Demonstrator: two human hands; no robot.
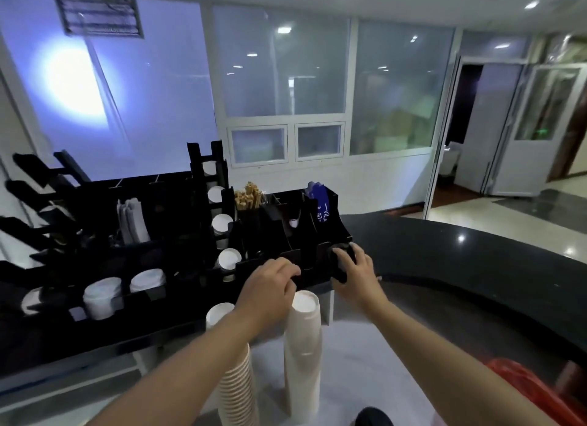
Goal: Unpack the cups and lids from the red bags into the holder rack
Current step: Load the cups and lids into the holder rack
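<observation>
The black holder rack stands on the counter ahead of me. My right hand is shut on a stack of black lids at the rack's front right compartment. My left hand curls its fingers over the rack's front edge just left of that. Two upside-down stacks stand below my arms: ribbed beige cups on the left and white cups on the right. A red bag lies at the lower right. White lids and white cups sit in the rack.
The rack also holds wooden stirrers, blue packets and grey napkins. A curved black counter sweeps to the right. Glass partitions stand behind it, and an open doorway is at the far right.
</observation>
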